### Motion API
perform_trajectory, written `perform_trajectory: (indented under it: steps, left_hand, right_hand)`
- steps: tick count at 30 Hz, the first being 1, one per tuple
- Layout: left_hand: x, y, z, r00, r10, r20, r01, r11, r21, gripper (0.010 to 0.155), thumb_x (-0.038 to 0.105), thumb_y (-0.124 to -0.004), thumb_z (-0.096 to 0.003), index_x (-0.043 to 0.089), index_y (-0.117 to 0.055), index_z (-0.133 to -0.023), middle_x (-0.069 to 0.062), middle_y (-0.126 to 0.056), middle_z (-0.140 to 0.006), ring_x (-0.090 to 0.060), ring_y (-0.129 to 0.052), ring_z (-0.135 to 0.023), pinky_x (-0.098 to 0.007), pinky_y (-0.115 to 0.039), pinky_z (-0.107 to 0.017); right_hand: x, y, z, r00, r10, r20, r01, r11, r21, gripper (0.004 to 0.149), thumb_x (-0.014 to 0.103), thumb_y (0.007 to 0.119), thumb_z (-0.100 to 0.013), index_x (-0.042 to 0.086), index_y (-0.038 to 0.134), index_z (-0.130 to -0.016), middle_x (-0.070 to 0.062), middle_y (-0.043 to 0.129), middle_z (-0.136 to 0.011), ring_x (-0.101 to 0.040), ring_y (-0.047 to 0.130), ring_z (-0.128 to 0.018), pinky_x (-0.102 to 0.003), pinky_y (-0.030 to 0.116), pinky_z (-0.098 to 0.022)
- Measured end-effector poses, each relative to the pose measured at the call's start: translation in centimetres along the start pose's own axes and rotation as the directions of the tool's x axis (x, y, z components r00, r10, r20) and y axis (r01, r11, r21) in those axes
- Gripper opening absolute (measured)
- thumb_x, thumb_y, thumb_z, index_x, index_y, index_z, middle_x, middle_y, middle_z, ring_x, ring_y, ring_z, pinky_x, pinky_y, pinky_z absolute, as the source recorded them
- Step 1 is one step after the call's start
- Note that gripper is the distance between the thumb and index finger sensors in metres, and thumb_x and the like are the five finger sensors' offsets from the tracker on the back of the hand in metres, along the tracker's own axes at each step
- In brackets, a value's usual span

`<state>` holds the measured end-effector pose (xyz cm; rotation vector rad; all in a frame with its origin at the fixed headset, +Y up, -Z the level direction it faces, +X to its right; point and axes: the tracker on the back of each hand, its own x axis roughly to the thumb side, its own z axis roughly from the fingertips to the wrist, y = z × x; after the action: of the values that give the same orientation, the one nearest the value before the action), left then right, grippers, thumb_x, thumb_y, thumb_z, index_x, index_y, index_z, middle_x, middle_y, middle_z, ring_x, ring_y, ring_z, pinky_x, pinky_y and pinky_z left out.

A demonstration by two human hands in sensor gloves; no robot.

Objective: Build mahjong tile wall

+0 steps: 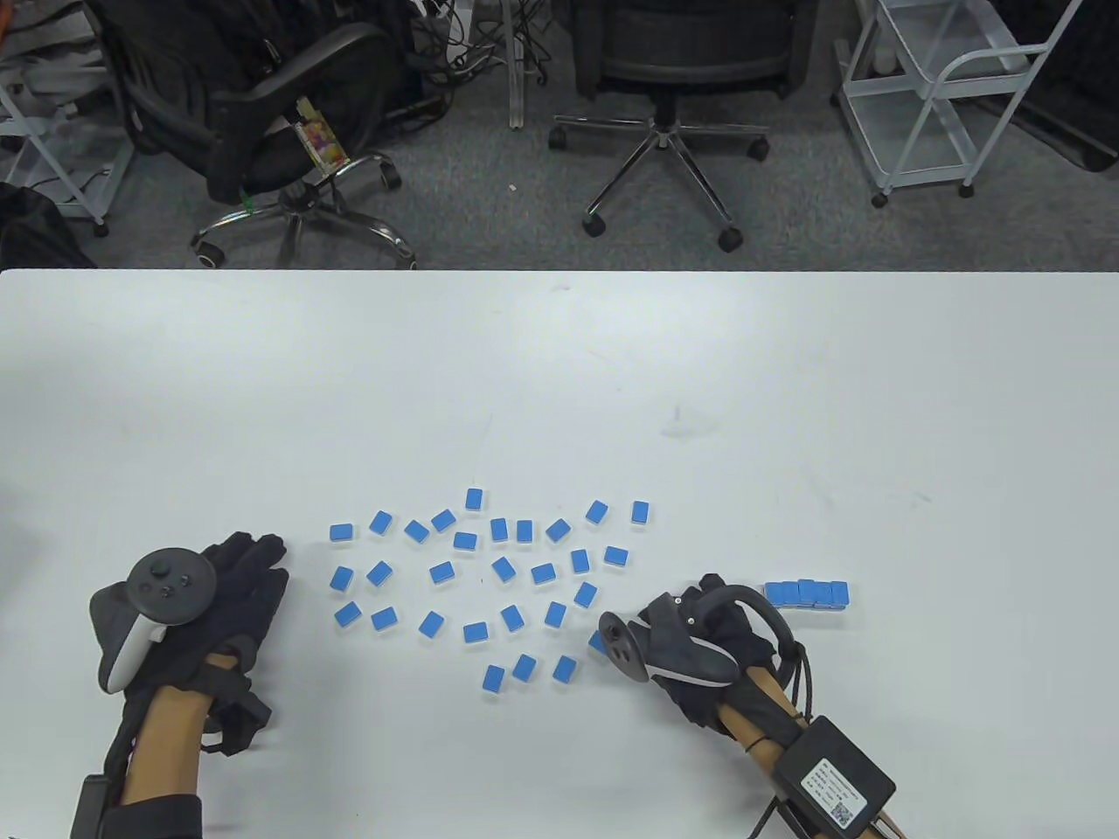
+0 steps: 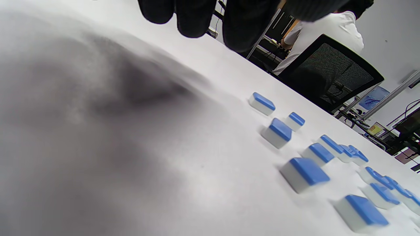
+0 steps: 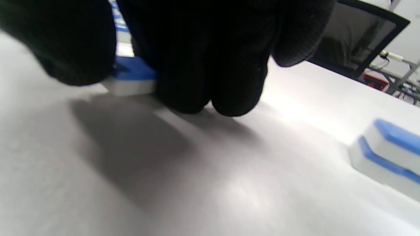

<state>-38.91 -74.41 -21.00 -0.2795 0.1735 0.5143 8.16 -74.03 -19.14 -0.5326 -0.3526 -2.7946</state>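
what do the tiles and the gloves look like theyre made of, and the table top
Tiles: likely hard plastic, a glossy blue back over a milky white body, with crisp moulded edges.
Gloves, as on the left hand: black knit fabric; the right wrist view shows a fine ribbed weave on the fingers.
Table: smooth white surface with a soft sheen, perhaps laminate; I cannot tell for certain.

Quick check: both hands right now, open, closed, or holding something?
Left hand: open, flat on the table, holding nothing.
Right hand: pinches a blue tile.
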Motion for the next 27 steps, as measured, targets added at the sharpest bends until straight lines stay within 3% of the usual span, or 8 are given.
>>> perform_trajectory:
  steps: [6,27]
  left_hand:
    - [0.03,-0.06,0.02,1.0,-0.001,0.0,0.001,1.0,-0.002,0.065,0.062,-0.053,-0.0518,0.041,-0.054,-0.113,0.002,-0.04,-0.126,-0.03,-0.033,-0.118,-0.063,-0.028,-0.083]
    - [-0.01,-0.11,0.03,1.0,0.0,-0.006,0.0,1.0,-0.011,0.065,0.062,-0.053,-0.0518,0.04,-0.054,-0.113,0.002,-0.041,-0.126,-0.03,-0.035,-0.118,-0.063,-0.029,-0.083]
  right_hand:
    - [-1.32,0.41,-0.11,0.998,-0.058,-0.028,0.058,0.998,0.006,0.058,0.05,0.084,-0.029,0.021,0.08,-0.08,-0.001,0.097,-0.069,-0.029,0.096,-0.069,-0.059,0.065,-0.068]
    - [-1.01,0.41,-0.05,1.0,-0.014,-0.018,0.014,1.0,0.024,0.061,0.05,0.084,-0.028,0.022,0.077,-0.082,0.0,0.095,-0.072,-0.029,0.094,-0.073,-0.06,0.064,-0.069]
